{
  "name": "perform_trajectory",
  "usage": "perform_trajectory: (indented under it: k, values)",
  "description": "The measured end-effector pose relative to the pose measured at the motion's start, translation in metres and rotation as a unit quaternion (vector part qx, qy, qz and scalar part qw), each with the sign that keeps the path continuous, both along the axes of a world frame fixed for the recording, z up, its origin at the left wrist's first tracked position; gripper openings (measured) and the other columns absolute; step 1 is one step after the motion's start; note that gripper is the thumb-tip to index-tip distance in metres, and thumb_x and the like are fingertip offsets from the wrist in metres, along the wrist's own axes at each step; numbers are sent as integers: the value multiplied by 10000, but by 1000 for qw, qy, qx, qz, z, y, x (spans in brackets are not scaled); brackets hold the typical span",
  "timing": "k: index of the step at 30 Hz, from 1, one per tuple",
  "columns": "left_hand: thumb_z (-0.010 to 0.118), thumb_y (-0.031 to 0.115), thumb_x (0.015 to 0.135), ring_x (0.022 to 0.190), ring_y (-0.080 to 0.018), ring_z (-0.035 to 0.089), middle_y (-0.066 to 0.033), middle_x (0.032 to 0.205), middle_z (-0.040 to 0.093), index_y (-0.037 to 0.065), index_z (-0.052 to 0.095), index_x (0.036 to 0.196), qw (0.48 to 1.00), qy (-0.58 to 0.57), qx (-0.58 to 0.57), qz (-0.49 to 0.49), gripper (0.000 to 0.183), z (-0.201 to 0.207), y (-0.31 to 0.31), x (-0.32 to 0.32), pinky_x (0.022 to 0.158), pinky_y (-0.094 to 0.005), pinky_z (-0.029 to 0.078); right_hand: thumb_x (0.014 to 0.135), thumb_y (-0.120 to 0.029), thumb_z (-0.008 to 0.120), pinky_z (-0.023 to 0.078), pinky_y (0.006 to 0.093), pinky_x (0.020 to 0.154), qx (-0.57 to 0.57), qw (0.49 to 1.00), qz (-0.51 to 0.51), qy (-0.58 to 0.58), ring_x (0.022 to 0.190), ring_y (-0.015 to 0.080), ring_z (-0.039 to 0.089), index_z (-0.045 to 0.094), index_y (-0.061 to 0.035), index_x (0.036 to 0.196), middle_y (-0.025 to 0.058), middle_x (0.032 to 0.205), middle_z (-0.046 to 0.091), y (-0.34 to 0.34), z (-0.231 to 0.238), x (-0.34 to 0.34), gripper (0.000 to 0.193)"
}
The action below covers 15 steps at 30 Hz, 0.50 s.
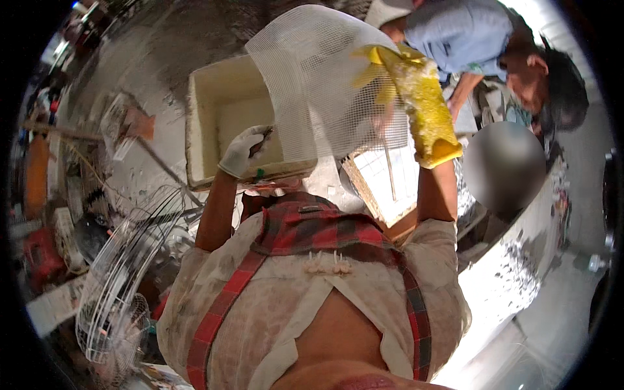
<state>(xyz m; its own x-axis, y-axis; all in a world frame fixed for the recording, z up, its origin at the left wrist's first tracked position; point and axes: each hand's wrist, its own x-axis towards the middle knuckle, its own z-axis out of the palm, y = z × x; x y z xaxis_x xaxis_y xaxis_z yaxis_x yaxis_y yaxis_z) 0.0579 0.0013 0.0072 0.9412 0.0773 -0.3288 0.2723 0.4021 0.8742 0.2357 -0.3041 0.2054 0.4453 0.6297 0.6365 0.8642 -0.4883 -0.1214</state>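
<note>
Grey floor, pale tub | left hand: grip curled, hold unclear | right hand: blurred at mesh, grip unclear

the right hand blurs at its yellow-gloved fingers.

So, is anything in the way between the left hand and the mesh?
Nothing solid that I can see. The left hand is right by the lower left edge of the mesh; whether they touch, I can't tell. A dark thing or stain shows on the hand. The tub lies behind them, not between.
</note>
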Motion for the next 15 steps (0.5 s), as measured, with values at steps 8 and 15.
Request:
perform_trajectory:
  k: [8,15]
  values:
    - [395,69,968,694,-53,463,-22,896,561,-45,524,1257,962,-39,10,-271,337,19,-87,41,544,-187,353,847,-70,608,489,248,476,-25,970,-212,113,591,125,628,658,-75,1070,21,743,670,-159,-27,-78,229]
    - [471,148,935,565,-63,432,-28,751,565,-27,611,1101,905,66,72,-414,278,-25,-204,76,511,-209,366,877,-153,654,486,233,446,166,899,-379,146,561,99,628,673,-33,1033,25,745,693,-301,-182,-148,197]
